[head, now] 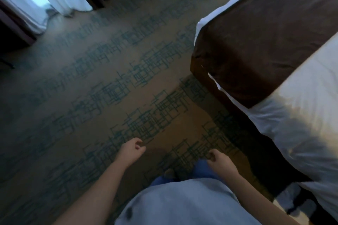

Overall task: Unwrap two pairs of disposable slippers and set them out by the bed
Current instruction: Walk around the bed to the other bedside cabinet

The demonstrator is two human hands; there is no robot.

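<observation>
left hand [132,149] slack, empty | right hand [218,159] loosely curled, empty | no slippers showing: fetch packs, return to bed [265,42] corner

Carpet [102,82]: matt, woven-looking pile. Bed runner [259,45], upper right: brown cloth, faint sheen. Sheet [301,115]: white cloth, creased.

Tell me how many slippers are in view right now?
0. The patterned carpet beside the bed shows none, and the left hand and right hand hold nothing. Some may lie outside the frame.
</observation>
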